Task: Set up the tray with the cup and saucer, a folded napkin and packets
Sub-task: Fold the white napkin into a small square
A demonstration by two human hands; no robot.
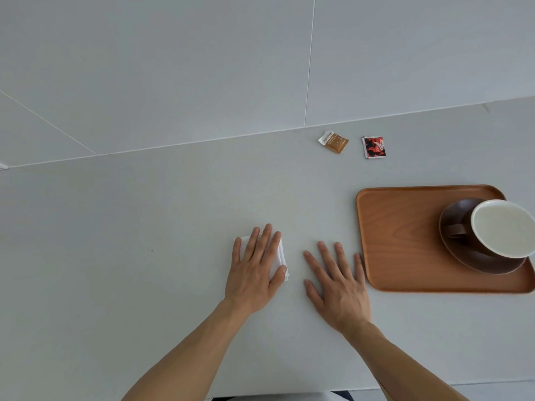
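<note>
A wooden tray (399, 227) lies at the right of the pale counter. On its right part stands a brown saucer (474, 260) with a brown cup (503, 227), white inside, handle turned left. My left hand (256, 270) lies flat, fingers spread, on a folded white napkin (279, 256), which shows only at its edges. My right hand (335, 279) rests flat on the bare counter between napkin and tray, little finger close to the tray's left rim. Two packets lie far back: a tan one (333, 142) and a red one (374, 147).
A pale tiled wall (202, 68) rises right behind the counter, just beyond the packets. The counter's front edge (492, 382) runs along the bottom right of the view.
</note>
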